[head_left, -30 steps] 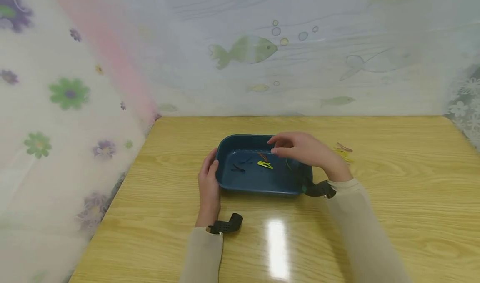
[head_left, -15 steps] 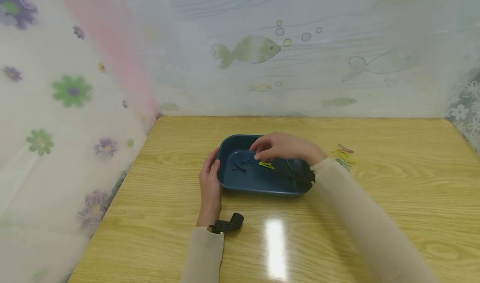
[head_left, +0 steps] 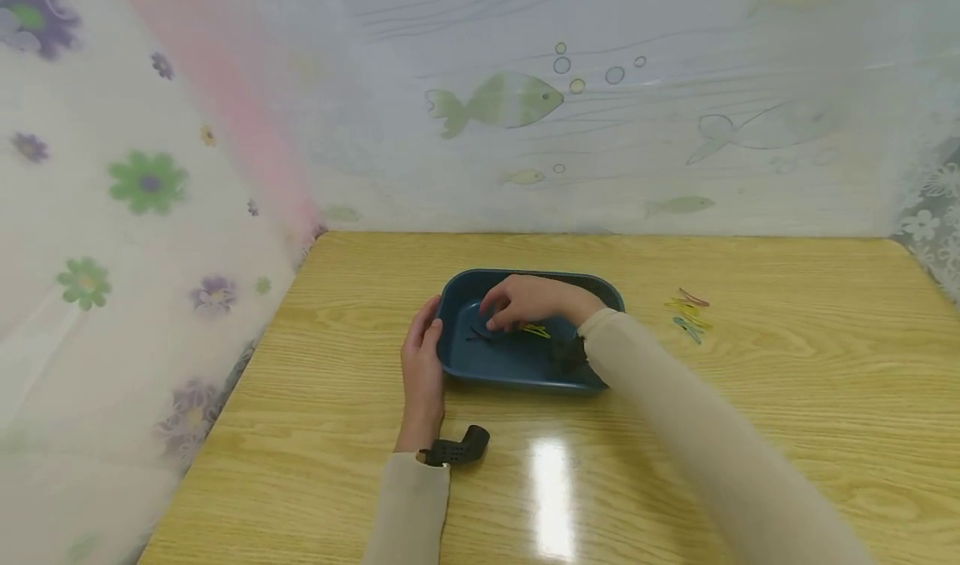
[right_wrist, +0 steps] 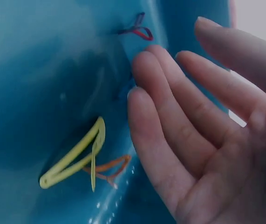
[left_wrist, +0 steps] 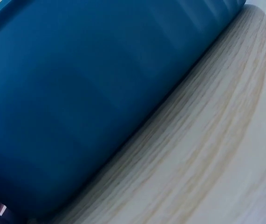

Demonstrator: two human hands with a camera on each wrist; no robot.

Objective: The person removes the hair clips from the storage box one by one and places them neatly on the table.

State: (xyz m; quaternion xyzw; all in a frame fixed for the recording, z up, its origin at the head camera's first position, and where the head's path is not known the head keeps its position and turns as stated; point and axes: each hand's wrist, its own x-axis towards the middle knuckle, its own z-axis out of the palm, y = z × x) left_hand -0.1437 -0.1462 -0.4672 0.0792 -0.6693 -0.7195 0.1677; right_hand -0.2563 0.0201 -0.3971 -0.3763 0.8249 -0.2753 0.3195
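A dark blue tray (head_left: pixel 495 367) sits mid-table. My left hand (head_left: pixel 422 357) rests open against its left wall, which fills the left wrist view as the tray's side (left_wrist: pixel 77 102). My right hand (head_left: pixel 525 301) reaches into the tray with fingers straight and holds nothing. In the right wrist view the open palm (right_wrist: pixel 193 130) hovers just over the tray floor (right_wrist: pixel 39 70). Beside it lie a yellow hair clip (right_wrist: pixel 74 156), an orange clip (right_wrist: pixel 109 167) and a dark red-and-blue clip (right_wrist: pixel 137 30). The yellow clip (head_left: pixel 534 330) and a dark clip (head_left: pixel 477 334) also show from the head.
Several coloured hair clips (head_left: pixel 686 311) lie loose on the wooden table (head_left: pixel 787 398) right of the tray. Patterned curtains close off the back and left sides. A black wrist strap (head_left: pixel 457 448) sits at my left cuff.
My right hand has moved leftward and deeper into the tray, its sleeve now crossing the tray's right end. The left hand and the tray have stayed put.
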